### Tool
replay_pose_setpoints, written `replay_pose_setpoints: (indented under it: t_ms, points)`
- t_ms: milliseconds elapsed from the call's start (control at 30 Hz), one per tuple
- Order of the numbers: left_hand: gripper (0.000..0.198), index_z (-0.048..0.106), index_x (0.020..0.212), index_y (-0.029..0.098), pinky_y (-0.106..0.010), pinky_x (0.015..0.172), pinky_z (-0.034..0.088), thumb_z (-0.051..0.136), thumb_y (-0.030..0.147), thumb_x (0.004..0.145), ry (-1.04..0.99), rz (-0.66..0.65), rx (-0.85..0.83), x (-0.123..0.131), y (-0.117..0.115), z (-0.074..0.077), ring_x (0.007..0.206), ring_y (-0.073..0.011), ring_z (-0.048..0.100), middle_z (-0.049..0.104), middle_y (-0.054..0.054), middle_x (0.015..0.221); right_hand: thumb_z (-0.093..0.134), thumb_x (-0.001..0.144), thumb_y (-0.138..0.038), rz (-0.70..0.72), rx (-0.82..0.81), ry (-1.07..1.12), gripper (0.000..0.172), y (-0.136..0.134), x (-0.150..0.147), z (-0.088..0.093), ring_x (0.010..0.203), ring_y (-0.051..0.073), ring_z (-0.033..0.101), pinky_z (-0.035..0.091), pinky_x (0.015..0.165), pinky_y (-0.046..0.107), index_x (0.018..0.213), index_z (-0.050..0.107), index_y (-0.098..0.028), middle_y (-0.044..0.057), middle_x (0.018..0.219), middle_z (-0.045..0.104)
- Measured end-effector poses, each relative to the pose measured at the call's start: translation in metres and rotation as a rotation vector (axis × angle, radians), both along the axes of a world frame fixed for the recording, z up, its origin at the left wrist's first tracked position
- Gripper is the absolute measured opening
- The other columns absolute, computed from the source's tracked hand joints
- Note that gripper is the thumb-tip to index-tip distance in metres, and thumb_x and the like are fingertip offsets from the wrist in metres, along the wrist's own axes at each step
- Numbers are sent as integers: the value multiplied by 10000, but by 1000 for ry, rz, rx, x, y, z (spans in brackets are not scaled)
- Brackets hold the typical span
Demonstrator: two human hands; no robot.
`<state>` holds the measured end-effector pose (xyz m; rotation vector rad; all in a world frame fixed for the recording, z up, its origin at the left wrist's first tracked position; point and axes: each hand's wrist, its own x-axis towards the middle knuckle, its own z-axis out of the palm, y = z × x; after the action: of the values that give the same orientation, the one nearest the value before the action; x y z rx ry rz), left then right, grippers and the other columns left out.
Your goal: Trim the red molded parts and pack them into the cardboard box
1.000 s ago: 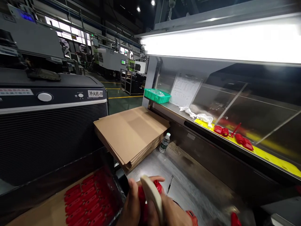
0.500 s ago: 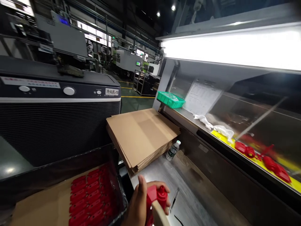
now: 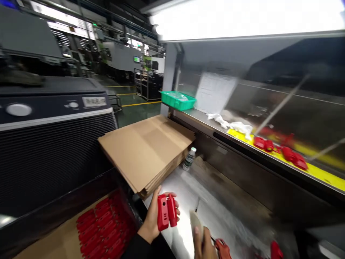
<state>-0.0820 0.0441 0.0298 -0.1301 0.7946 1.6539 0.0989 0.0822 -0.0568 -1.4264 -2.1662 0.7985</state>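
My left hand (image 3: 152, 219) is closed round a red plastic part (image 3: 166, 211), held upright just above the steel bench, near the corner of the cardboard stack. My right hand (image 3: 205, 244), at the bottom edge, grips a pale beige tool handle (image 3: 196, 223) that points up. More red parts (image 3: 223, 249) lie on the bench beside the right hand. To the left and lower, a cardboard box (image 3: 59, 242) holds several red parts (image 3: 104, 226) laid in rows.
A stack of flat cardboard sheets (image 3: 147, 151) rests at the bench's far left, with a small water bottle (image 3: 189, 159) beside it. The raised shelf carries a green tray (image 3: 177, 99), white gloves (image 3: 231, 124), and red parts (image 3: 280, 150) on a yellow strip. A black cooler unit (image 3: 51, 136) stands at left.
My hands have come apart: the left carried the red part leftward, and the right with the beige tool dropped lower right. The view swung and dipped.
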Motion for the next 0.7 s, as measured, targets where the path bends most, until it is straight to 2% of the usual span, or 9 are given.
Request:
replay_pose_setpoints:
  t_ms: [133, 233, 300, 367, 433, 500, 567, 633, 700]
  points:
    - [484, 590, 1134, 97, -447, 660, 565, 528, 514, 897, -92, -170, -155, 13, 18, -67, 707, -309, 721, 737, -142, 811, 352, 969, -377, -39, -143, -102, 375, 24, 29, -54, 913, 203, 733, 554, 731, 273, 1168, 621, -207, 70, 1001, 758]
    - [530, 526, 1295, 105, -448, 763, 565, 587, 432, 884, -112, -252, -168, 34, 32, -92, 886, -319, 726, 741, -170, 1015, 450, 896, -326, -173, -148, -235, 468, 37, 81, -71, 1140, 263, 652, 517, 923, 349, 1336, 518, -183, 135, 1248, 661]
    - [561, 514, 1336, 116, -429, 778, 560, 602, 430, 880, -95, -292, -141, 46, 41, -94, 913, -305, 718, 721, -179, 1112, 569, 792, -314, -293, -141, -357, 603, 41, 121, -74, 1238, 386, 562, 448, 1006, 502, 1357, 476, -126, 232, 1350, 547]
    - [561, 527, 1328, 118, -412, 732, 559, 592, 455, 884, -59, -334, -111, 53, 51, -91, 856, -292, 717, 715, -185, 1122, 675, 660, -283, -327, -147, -449, 677, 44, 151, -76, 1229, 464, 532, 408, 996, 590, 1297, 511, -121, 256, 1332, 523]
    - [544, 547, 1295, 128, -388, 650, 550, 571, 486, 886, -5, -365, -97, 57, 61, -88, 774, -286, 716, 730, -173, 1046, 680, 631, -243, -269, -167, -478, 501, 48, 168, -78, 1111, 406, 615, 468, 918, 508, 1117, 588, -163, 184, 1174, 619]
    - [530, 561, 1247, 136, -365, 570, 529, 562, 519, 880, 57, -382, -122, 59, 70, -88, 698, -288, 712, 741, -152, 932, 614, 698, -219, -192, -180, -465, 313, 50, 174, -79, 947, 315, 691, 514, 776, 384, 1009, 578, -206, 98, 1002, 687]
    - [510, 570, 1198, 140, -345, 524, 509, 569, 533, 873, 114, -380, -164, 62, 78, -89, 644, -285, 704, 737, -129, 835, 533, 764, -213, -147, -173, -444, 340, 51, 175, -78, 801, 276, 721, 517, 665, 346, 1104, 542, -219, 69, 956, 724]
    - [482, 579, 1167, 146, -336, 520, 504, 582, 527, 871, 153, -362, -189, 66, 85, -90, 625, -273, 696, 732, -113, 800, 501, 792, -245, -124, -133, -422, 493, 49, 175, -74, 774, 285, 730, 532, 676, 369, 1284, 464, -226, 82, 1058, 739]
    - [449, 591, 1146, 155, -338, 550, 518, 594, 510, 872, 173, -327, -189, 71, 90, -90, 633, -257, 692, 729, -100, 797, 501, 794, -270, -110, -67, -378, 553, 47, 174, -65, 782, 290, 736, 547, 692, 371, 1343, 441, -241, 79, 1135, 732]
